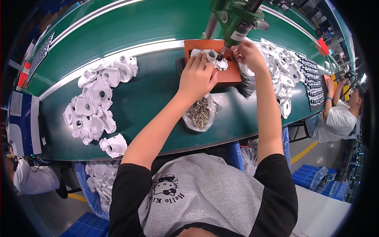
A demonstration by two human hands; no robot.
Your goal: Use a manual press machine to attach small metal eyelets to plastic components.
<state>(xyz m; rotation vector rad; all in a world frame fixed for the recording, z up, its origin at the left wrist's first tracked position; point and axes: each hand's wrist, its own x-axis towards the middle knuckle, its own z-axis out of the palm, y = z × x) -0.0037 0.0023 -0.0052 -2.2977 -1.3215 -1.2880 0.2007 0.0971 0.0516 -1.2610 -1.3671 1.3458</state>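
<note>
My left hand (198, 76) grips a white plastic housing (202, 53) by its near left side, fingers over its edge. This housing, with a round collar and a black insert (219, 58), lies on an orange fixture block (233, 76). My right hand (249, 56) is raised at the block's right side, fingers curled together beside the metal tip (224, 50) of a green bench machine (239, 21). Whatever those fingers hold is too small to make out. Close below my left hand sits a clear plastic bag of small metal screws (199, 114).
White housings (94, 104) are heaped on the green bench's left, with a single one (113, 146) near the front edge. More white parts (280, 67) pile up at right, beside rows of black pieces (311, 79). A dark bag (247, 86) touches the block. A co-worker (335, 118) sits far right.
</note>
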